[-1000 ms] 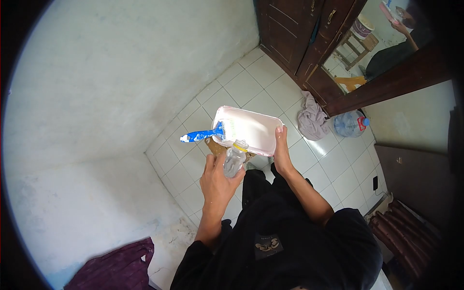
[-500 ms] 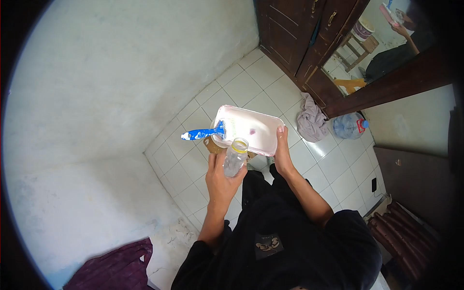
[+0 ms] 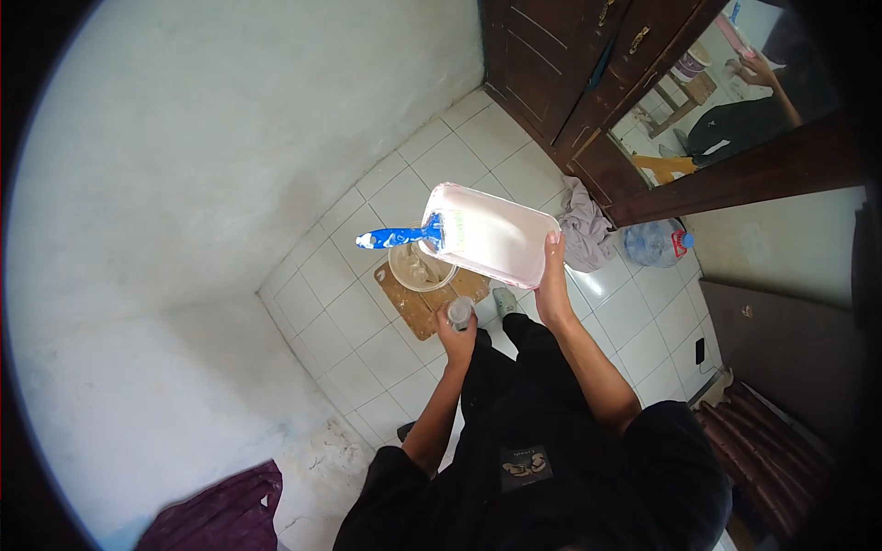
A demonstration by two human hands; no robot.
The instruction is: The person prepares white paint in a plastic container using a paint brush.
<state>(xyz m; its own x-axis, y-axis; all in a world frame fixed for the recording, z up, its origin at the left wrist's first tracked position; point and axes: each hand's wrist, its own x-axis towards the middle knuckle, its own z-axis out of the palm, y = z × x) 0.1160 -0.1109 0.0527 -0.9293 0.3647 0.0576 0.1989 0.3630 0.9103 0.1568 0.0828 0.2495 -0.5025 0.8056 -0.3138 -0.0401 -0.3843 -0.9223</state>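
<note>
- Left hand is wrapped around a small bottle, just below the tray.
- Right hand grips the pink tray by its edge; a blue brush rests on the tray's far end.

Trays: one, the pink tray I hold up by its edge
Brushes: one, a blue-handled brush lying across the tray's end
Small bottles: one, the clear bottle in my fingers
Big water bottles: one, the jug on the floor by the cabinet
Buckets: one, the bucket on the floor below the tray
Boards: one, the cardboard under that bucket
Rags: one, the cloth near the cabinet
My hands: two, left hand and right hand
</note>
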